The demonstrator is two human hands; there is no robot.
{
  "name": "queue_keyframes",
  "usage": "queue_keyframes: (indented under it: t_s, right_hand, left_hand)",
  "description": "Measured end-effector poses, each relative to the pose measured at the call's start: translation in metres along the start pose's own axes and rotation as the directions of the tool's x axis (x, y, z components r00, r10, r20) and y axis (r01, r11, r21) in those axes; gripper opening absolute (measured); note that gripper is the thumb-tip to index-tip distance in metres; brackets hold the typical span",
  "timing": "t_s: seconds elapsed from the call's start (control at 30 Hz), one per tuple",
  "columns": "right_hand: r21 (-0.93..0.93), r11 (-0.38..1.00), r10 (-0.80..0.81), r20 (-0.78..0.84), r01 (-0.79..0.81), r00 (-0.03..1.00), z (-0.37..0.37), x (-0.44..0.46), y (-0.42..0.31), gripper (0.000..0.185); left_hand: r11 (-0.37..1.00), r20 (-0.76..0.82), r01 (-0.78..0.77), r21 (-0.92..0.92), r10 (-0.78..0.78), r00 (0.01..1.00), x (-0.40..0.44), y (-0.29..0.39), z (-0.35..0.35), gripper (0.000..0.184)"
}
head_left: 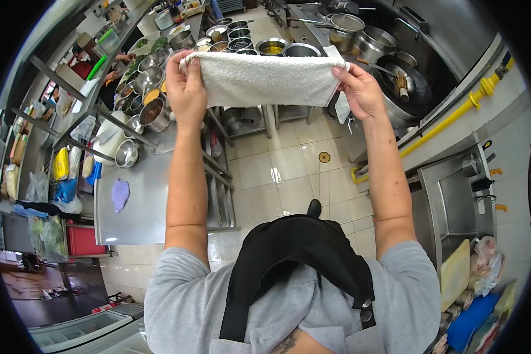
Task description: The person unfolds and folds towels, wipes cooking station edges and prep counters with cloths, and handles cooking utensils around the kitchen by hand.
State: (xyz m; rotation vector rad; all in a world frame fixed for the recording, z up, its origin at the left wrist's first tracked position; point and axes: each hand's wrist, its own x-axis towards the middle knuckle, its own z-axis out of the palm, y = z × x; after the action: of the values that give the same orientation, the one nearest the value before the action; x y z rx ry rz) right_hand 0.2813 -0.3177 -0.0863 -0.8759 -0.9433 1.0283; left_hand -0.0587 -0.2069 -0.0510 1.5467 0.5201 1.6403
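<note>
A white towel (262, 81) is held stretched in the air above the tiled floor (289, 189), well apart from the apron (301, 239). One end is gripped between thumb and fingers by the left hand (186, 82); the other is pinched by the right hand (361, 89). A purple cloth (120, 195) is laid on the steel table (141, 223). Any print on the yellow pack (61, 164) is too small to be read.

Rough terry-cloth towel (265, 81), smooth metal table (144, 215), glossy tiled floor (253, 197), matt cloth apron (277, 239), shiny metal bowl (127, 155)
</note>
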Motion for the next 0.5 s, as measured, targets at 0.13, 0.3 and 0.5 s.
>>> queue_keyframes:
  t_s: [0.13, 0.3, 0.5]
  right_hand:
    - [0.226, 0.951, -0.178, -0.150, 0.209, 0.972, 0.013, 0.008, 0.020, 0.014]
    - [0.048, 0.738, -0.619, -0.347, 0.673, 0.704, 0.066, 0.003, -0.026, 0.017]
    - [0.198, 0.261, -0.965, 0.086, 0.945, 0.248, 0.051, -0.033, -0.122, 0.029]
  left_hand:
    - [0.753, -0.121, -0.373, 0.542, 0.509, 0.852, -0.005, -0.003, 0.022, 0.017]
    - [0.510, -0.139, -0.545, 0.665, 0.802, 0.581, -0.008, 0.040, 0.050, 0.018]
    - [0.370, -0.335, -0.914, 0.168, 0.893, 0.300, 0.001, 0.118, 0.119, 0.021]
